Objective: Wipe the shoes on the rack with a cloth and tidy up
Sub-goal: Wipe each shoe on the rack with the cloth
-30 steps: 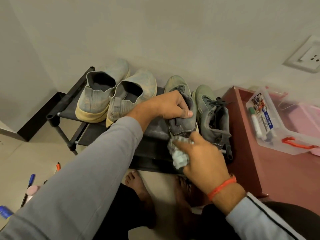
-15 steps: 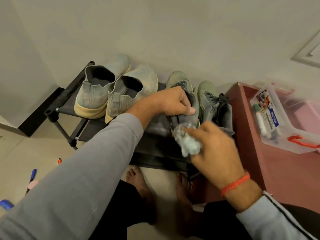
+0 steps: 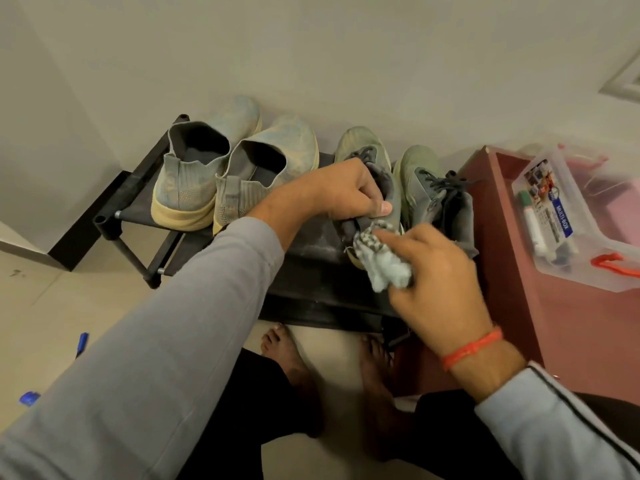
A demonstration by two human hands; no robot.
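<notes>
Third shoe from rack left end, long axis heel-near, toe to wall; heel collar gripped by left hand; bunched cloth pinched in right hand, pressed at heel, nearer for wiping

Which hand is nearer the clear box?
Right. The right hand, holding the cloth, is just beside the table that carries the clear box; the left hand grips a shoe farther away.
</notes>
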